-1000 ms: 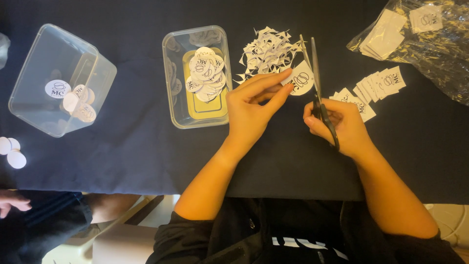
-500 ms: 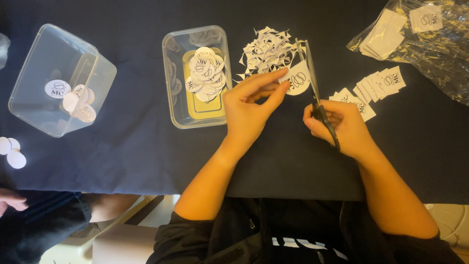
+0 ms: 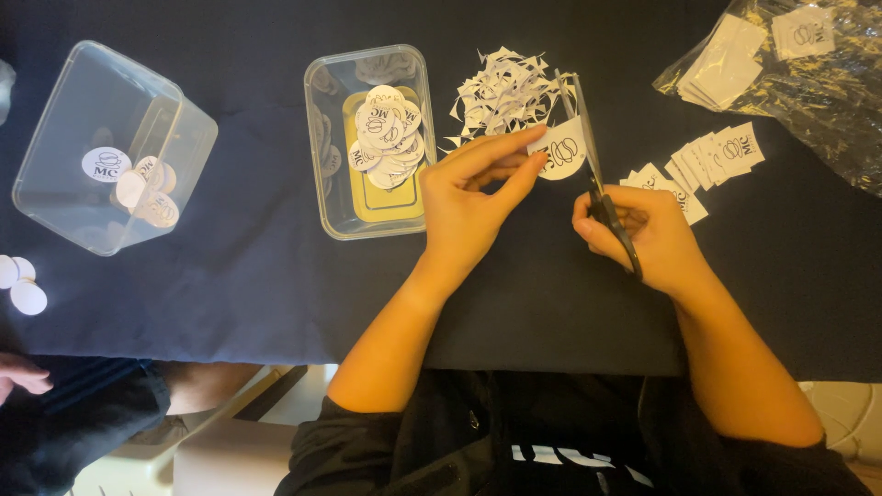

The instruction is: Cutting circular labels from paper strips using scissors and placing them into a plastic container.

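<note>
My left hand pinches a small white paper piece with a dark printed emblem, partly trimmed round. My right hand grips black-handled scissors, whose blades point away from me and close along the right edge of the paper piece. Both hands hover over a dark blue cloth. Just beyond the paper lies a heap of white paper trimmings.
A clear tub of round cut-outs sits left of my left hand. Another clear tub stands far left, loose discs beside it. Square printed cards fan out right, below a plastic bag. Another person's hand shows bottom left.
The paper piece has turned slightly between my left fingers as the scissors work along its edge. Both hands stay in nearly the same place.
</note>
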